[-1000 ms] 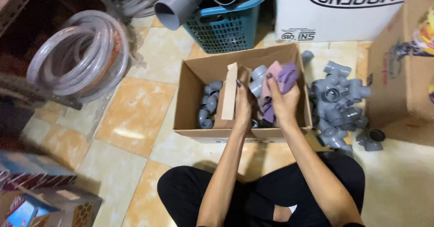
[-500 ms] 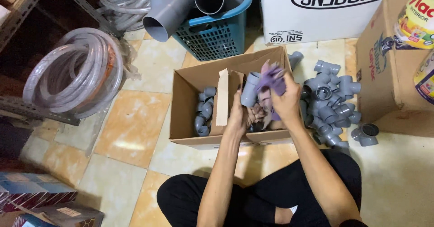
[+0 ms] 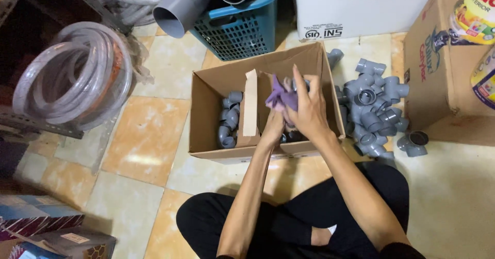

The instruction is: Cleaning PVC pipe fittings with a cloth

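- A crumpled purple cloth (image 3: 281, 98) is gripped by the right hand (image 3: 308, 110) over the open cardboard box (image 3: 206, 115).
- The left hand (image 3: 272, 130) is lowered inside; its grip cannot be told.
- Grey pipe fittings (image 3: 372, 108) are heaped beside it on the tiled floor (image 3: 139, 140).

We look steeply down from head height, fairly close, onto the cardboard box (image 3: 268, 109) on the floor just beyond our crossed legs.
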